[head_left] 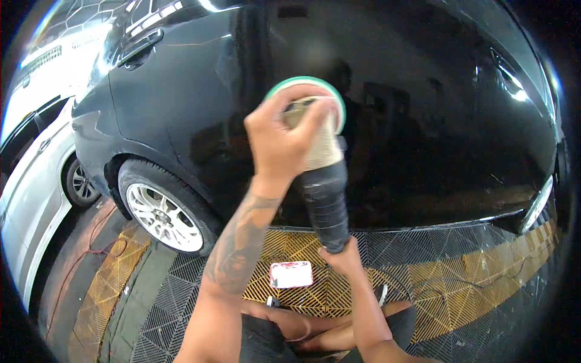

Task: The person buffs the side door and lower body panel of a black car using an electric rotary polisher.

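A polisher (325,199), its body wrapped in black and tan tape, is held up against the black car door (417,139). Its round pad (341,115) has a green rim and faces the panel; the contact itself is hidden behind the tool. My left hand (279,138) wraps over the polisher's head, fingers closed and slightly blurred. Lower down, my right hand (344,256) grips the rear end of the handle. A hazy patch (311,53) shows on the paint just above the pad.
A white container (290,274) with red markings lies on the yellow and grey grid floor (445,314) by my crossed legs. A black cable (460,279) trails right. The black car's white-rimmed wheel (162,216) is at left, with a white car (36,193) beyond.
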Action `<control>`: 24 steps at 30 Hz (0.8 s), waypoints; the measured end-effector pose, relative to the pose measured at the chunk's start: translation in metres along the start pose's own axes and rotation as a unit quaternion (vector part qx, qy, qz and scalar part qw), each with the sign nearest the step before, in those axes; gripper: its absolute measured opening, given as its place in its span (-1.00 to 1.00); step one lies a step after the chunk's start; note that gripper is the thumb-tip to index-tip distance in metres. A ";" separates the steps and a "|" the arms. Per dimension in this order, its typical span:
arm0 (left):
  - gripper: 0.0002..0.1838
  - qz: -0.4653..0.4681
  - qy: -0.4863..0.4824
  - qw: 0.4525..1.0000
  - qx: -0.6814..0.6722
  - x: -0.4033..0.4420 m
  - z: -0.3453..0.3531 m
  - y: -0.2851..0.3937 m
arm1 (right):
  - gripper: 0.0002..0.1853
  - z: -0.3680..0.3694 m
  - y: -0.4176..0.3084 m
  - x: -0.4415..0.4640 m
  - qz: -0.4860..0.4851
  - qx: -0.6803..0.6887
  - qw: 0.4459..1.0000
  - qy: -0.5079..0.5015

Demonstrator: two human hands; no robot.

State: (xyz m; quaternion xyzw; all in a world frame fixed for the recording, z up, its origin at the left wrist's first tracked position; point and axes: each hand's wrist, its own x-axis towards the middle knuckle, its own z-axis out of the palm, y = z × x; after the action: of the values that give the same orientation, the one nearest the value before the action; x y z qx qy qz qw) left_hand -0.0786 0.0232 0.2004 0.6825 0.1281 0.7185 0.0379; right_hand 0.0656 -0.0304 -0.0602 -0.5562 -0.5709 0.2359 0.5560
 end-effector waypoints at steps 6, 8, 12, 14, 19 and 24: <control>-0.76 -0.068 0.118 0.990 0.016 -0.008 -0.095 -0.031 | -0.55 0.046 -0.021 0.021 -0.091 -0.053 0.988 -0.112; -0.71 -0.073 0.115 0.990 0.025 -0.006 -0.113 -0.033 | -0.53 0.054 -0.032 0.024 -0.088 -0.061 0.987 -0.120; -0.70 -0.082 0.107 0.991 0.009 0.007 -0.103 -0.025 | -0.49 0.047 -0.044 0.024 -0.055 -0.061 0.987 -0.136; -0.70 -0.086 0.095 0.991 0.039 0.009 -0.077 -0.016 | -0.49 0.035 -0.034 0.022 -0.046 -0.036 0.991 -0.121; -0.75 -0.082 0.062 0.995 -0.017 0.003 0.013 0.007 | -0.49 -0.024 -0.007 0.010 -0.010 0.027 0.998 -0.059; -0.80 -0.018 -0.037 0.997 -0.059 0.002 0.115 0.037 | -0.53 -0.089 0.020 0.000 0.074 0.048 0.996 0.011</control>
State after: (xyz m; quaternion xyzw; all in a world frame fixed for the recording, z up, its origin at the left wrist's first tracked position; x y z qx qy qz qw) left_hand 0.0401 0.0028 0.2153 0.7026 0.0961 0.6985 0.0958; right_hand 0.1533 -0.0563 -0.0537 -0.5718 -0.5103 0.2972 0.5695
